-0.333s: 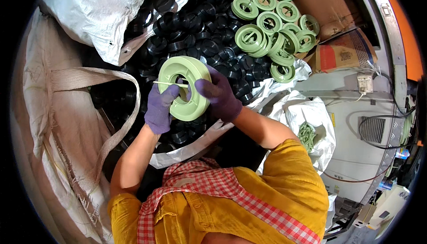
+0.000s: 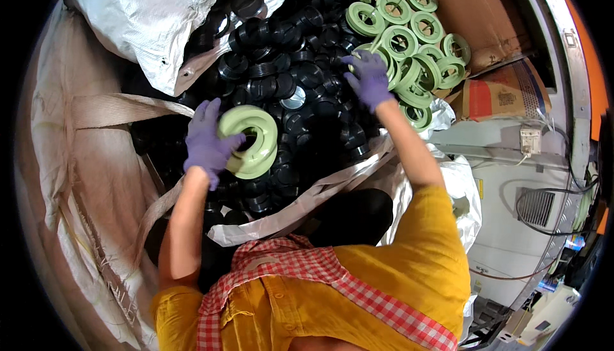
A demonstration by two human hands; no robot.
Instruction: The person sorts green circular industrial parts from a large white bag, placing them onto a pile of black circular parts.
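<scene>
I'm watching a pale green ring (image 2: pixel 265 141), round, hole in the middle: three o'clock from the splayed left hand (image 2: pixel 208 140), eight o'clock from the right hand (image 2: pixel 369 81), whose grip I can't tell.

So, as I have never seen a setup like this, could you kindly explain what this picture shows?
There is no robot here: a person works with two hands in purple gloves. A wide fisheye camera worn on the head looks down, so straight edges bend near the rim. Black plastic pieces lie heaped in front, with a pile of green rings at the upper right. The left hand has its thumb over the edge of a larger-looking green ring; how firmly is unclear. The right hand is at the pile's left edge; its grip is unclear.
</scene>
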